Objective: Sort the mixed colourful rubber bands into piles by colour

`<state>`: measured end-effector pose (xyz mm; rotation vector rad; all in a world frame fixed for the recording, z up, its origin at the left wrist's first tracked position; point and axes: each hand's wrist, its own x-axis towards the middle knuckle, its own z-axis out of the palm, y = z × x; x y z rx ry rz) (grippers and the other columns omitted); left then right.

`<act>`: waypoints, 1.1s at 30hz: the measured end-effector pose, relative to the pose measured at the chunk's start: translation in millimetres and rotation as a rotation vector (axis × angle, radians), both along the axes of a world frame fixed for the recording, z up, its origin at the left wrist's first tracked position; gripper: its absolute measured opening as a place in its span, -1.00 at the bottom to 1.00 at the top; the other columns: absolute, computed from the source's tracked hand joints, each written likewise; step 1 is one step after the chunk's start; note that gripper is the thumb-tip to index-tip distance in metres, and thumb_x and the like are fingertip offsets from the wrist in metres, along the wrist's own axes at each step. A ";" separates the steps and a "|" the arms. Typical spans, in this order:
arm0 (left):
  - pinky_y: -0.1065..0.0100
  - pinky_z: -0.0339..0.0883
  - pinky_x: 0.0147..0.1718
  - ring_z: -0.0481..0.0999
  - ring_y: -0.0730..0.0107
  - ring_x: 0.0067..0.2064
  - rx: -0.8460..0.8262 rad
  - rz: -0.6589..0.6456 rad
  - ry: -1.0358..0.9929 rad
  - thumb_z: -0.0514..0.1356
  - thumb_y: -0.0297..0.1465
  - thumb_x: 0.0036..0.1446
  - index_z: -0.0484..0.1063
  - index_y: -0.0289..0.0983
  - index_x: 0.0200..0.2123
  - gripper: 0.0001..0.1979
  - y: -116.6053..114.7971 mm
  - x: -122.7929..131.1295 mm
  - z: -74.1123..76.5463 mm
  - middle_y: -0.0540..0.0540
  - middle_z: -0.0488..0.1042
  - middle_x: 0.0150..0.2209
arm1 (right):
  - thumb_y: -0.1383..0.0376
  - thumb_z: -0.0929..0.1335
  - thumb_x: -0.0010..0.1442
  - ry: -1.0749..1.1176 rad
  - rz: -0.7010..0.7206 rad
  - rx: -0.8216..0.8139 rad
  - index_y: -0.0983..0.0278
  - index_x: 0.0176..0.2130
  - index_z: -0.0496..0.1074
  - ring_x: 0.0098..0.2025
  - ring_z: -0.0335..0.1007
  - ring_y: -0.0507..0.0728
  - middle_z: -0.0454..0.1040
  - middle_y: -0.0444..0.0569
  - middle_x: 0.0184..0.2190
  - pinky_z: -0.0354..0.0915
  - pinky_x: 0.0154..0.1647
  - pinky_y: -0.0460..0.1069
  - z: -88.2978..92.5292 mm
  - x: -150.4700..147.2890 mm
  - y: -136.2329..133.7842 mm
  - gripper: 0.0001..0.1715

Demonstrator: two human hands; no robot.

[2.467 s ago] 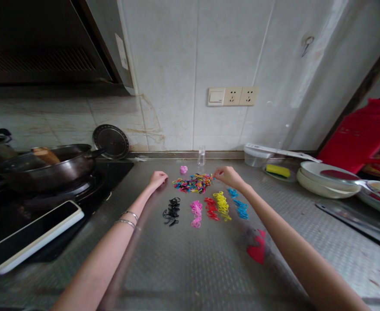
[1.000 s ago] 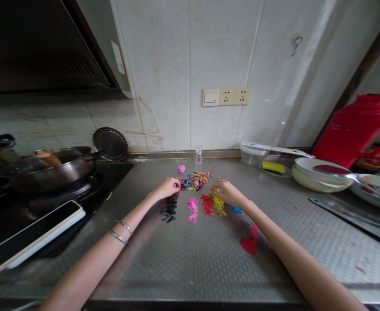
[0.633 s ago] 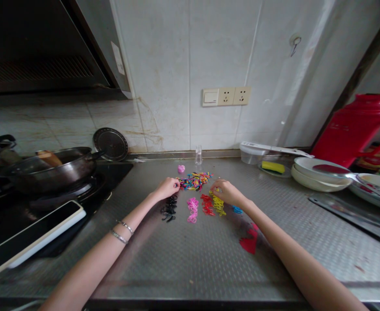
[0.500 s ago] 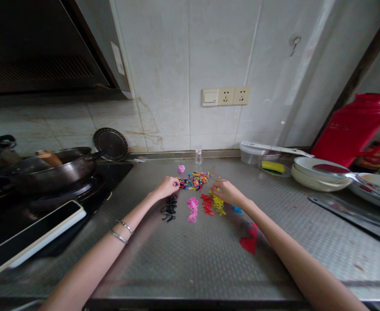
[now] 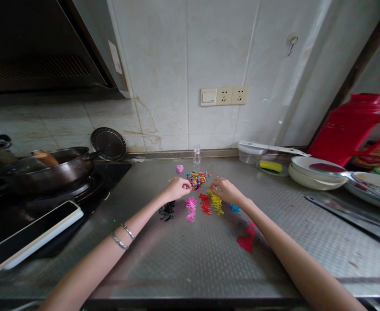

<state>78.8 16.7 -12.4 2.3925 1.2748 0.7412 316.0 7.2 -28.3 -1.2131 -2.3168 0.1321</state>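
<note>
mixed pile (image 5: 197, 179): small coloured bands heaped on the table (image 5: 183, 259), in front of the clear vial (image 5: 196, 154).
left hand (image 5: 178, 188): at the pile's left edge, grip pinched narrow; whether it holds a band cannot be told.
right hand (image 5: 227, 191): just right of the pile, fingers curled down over the yellow bands (image 5: 215, 202); grip cannot be told.
sorted rows: black (image 5: 166, 211), pink (image 5: 190, 207), red (image 5: 204, 204), yellow, blue (image 5: 235, 208), all nearer the person than the pile.

A dark wok (image 5: 43, 170) sits on the black stove (image 5: 89, 190) at the left — a phone (image 5: 30, 235) lies at the stove's front edge. Along the tiled wall stand a small glass bottle (image 5: 196, 154), a yellow sponge (image 5: 270, 166), stacked white plates (image 5: 316, 175) and a red thermos jug (image 5: 355, 127) — above them, a switch and sockets (image 5: 224, 96).
</note>
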 end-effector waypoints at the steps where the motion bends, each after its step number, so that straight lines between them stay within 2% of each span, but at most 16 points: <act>1: 0.48 0.00 -0.55 0.22 0.54 -0.58 -0.003 -0.012 0.010 0.13 -0.39 -0.10 0.50 -0.33 -0.49 -0.82 -4.6 7.3 -0.1 0.01 0.34 -0.64 | 0.34 0.24 0.04 -0.002 -0.009 -0.001 0.28 -0.37 0.47 -0.27 0.33 0.06 0.45 -0.02 -0.38 0.17 -0.11 -0.04 0.3 0.0 -0.2 -0.78; 6: 0.47 0.00 -0.56 0.24 0.53 -0.58 0.004 -0.042 0.064 0.12 -0.40 -0.09 0.51 -0.31 -0.46 -0.83 -24.6 31.0 -4.8 0.00 0.38 -0.61 | 0.34 0.23 0.05 -0.018 -0.041 -0.005 0.28 -0.37 0.47 -0.27 0.32 0.06 0.44 0.00 -0.36 0.18 -0.15 -0.06 1.9 -0.5 -1.5 -0.77; 9: 0.47 -0.04 -0.58 0.22 0.54 -0.60 -0.003 -0.060 0.071 0.14 -0.34 -0.07 0.50 -0.29 -0.42 -0.81 -30.1 34.3 -7.0 0.01 0.36 -0.62 | 0.34 0.23 0.05 -0.023 -0.038 0.008 0.29 -0.38 0.47 -0.28 0.32 0.06 0.44 -0.01 -0.38 0.17 -0.14 -0.06 2.6 -1.2 -2.6 -0.77; 12: 0.48 -0.05 -0.59 0.20 0.56 -0.61 -0.014 -0.057 0.036 0.14 -0.25 -0.05 0.50 -0.30 -0.40 -0.74 -24.9 29.4 -7.5 0.03 0.33 -0.64 | 0.34 0.24 0.04 -0.027 -0.030 0.012 0.29 -0.39 0.46 -0.28 0.32 0.06 0.44 -0.02 -0.40 0.18 -0.15 -0.06 3.0 -1.6 -3.7 -0.78; 16: 0.49 -0.03 -0.57 0.20 0.55 -0.59 0.003 0.047 -0.061 0.12 -0.21 -0.04 0.50 -0.34 -0.43 -0.69 0.6 6.1 -8.8 0.01 0.34 -0.64 | 0.35 0.24 0.04 -0.033 -0.027 0.008 0.30 -0.38 0.46 -0.29 0.32 0.06 0.45 -0.01 -0.39 0.19 -0.19 -0.08 3.9 -0.2 -3.7 -0.79; 20: 0.47 0.05 -0.54 0.29 0.48 -0.53 -0.059 0.167 -0.228 0.11 -0.21 -0.04 0.50 -0.40 -0.47 -0.65 30.7 -33.7 -13.1 -0.08 0.42 -0.58 | 0.33 0.23 0.05 -0.005 -0.065 0.022 0.30 -0.36 0.47 -0.28 0.33 0.06 0.46 0.00 -0.35 0.20 -0.22 -0.10 5.6 4.6 -1.1 -0.76; 22: 0.47 0.05 -0.55 0.29 0.48 -0.53 -0.072 0.261 -0.281 0.12 -0.22 -0.07 0.48 -0.40 -0.53 -0.67 40.1 -54.5 -15.9 -0.06 0.40 -0.61 | 0.33 0.23 0.04 0.018 -0.108 0.026 0.29 -0.35 0.47 -0.28 0.34 0.06 0.47 -0.01 -0.34 0.20 -0.23 -0.10 6.0 7.5 1.3 -0.75; 25: 0.49 -0.01 -0.61 0.23 0.52 -0.59 -0.123 0.398 -0.377 0.14 -0.24 -0.10 0.47 -0.39 -0.56 -0.70 44.6 -78.9 -19.1 -0.01 0.30 -0.69 | 0.33 0.23 0.02 0.059 -0.168 0.018 0.28 -0.33 0.48 -0.27 0.35 0.06 0.48 -0.02 -0.32 0.21 -0.23 -0.11 5.2 10.0 7.6 -0.74; 28: 0.50 -0.13 -0.69 0.09 0.59 -0.69 -0.249 0.495 -0.499 0.13 -0.22 -0.10 0.46 -0.39 -0.50 -0.69 42.2 -91.1 -20.2 0.08 0.13 -0.78 | 0.33 0.24 0.00 0.080 -0.212 -0.014 0.27 -0.30 0.49 -0.27 0.37 0.06 0.49 -0.04 -0.30 0.21 -0.22 -0.12 3.1 9.0 18.2 -0.72; 33: 0.52 -0.23 -0.73 -0.04 0.65 -0.75 -0.344 0.504 -0.559 0.13 -0.21 -0.10 0.43 -0.39 -0.45 -0.68 40.8 -94.2 -22.5 0.15 0.01 -0.78 | 0.28 0.27 -0.02 -0.002 -0.282 -0.136 0.26 -0.30 0.50 -0.34 0.39 0.06 0.51 -0.05 -0.39 0.22 -0.34 -0.14 -1.1 1.1 40.4 -0.72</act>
